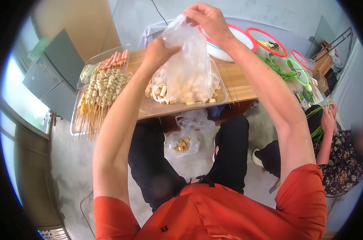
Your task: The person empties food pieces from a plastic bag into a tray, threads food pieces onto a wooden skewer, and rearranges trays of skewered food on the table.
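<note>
Left hand (pixel 161 52) and right hand (pixel 208 21) grip a plastic bag (pixel 187 64) over a tray (pixel 224 94) at the tabletop's (pixel 240 84) near edge. Skewers (pixel 106 86) crowd its left end.

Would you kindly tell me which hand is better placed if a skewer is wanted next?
Probably the left hand: it is at the side of the bag nearer the skewers, while the right hand pinches the bag's top, farther away.

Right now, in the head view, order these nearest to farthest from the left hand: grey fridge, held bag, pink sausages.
1. Held bag: against the left hand.
2. Pink sausages: left side.
3. Grey fridge: farther left still.
</note>
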Tool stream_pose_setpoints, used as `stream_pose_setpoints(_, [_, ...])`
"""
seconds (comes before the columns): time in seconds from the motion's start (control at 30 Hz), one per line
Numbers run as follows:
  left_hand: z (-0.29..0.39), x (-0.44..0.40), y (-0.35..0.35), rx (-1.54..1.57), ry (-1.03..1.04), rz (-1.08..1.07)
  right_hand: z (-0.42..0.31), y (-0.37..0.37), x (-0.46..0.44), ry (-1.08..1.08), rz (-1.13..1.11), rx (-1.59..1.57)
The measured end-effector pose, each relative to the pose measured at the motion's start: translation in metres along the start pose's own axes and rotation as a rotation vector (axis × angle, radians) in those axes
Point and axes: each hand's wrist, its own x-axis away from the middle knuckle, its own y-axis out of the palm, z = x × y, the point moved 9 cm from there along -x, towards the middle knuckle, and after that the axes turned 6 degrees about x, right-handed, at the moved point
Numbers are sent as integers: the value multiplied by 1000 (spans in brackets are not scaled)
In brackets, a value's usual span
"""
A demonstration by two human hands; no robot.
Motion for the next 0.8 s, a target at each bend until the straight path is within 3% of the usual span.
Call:
stream_pose_setpoints(0.03, [-3, -7, -2, 2, 0, -2, -3, 5, 4, 0, -40, -14])
stream_pose_setpoints(0.1, [-17, -16, -13, 433, -145, 42, -9, 7, 16, 4, -81, -26])
stream_pose_setpoints(0.13, [-15, -17, -16, 434, -148, 42, -16, -2, 24, -41, -25, 4])
stream_pose_setpoints(0.2, [-7, -14, -45, 790, -61, 304, -14, -18, 35, -78, 30, 31])
stream_pose_setpoints(0.27, [-5, -15, -43, 756, -108, 310, 17, -28, 42, 5, -4, 321])
stream_pose_setpoints(0.33, [-1, -20, -29, 1029, -113, 226, 37, -30, 47, 83, -26, 345])
stream_pose_setpoints(0.47, [23, -15, 17, 992, -110, 13, 63, -29, 55, 172, 33, 374])
stream_pose_setpoints(0.53, [68, -3, 34, 951, 189, -229, 47, -34, 53, 169, 53, 355])
stream_pose_setpoints(0.57, [72, 1, 36, 951, 189, -229, 40, -38, 53, 168, 73, 337])
stream_pose_setpoints(0.6, [80, 5, 31, 751, 243, -164, 48, -42, 52, 169, 73, 337])
stream_pose_setpoints(0.63, [88, 8, 25, 552, 295, -100, 60, -59, 52, 176, 184, 318])
stream_pose_setpoints(0.67, [92, 9, 21, 555, 297, -102, 72, -78, 54, 183, 295, 299])
stream_pose_setpoints(0.73, [90, 12, 8, 328, 312, -13, 88, -96, 63, 253, 301, 363])
stream_pose_setpoints(0.8, [76, 13, 6, 353, 290, 9, 118, -121, 73, 441, 418, 24])
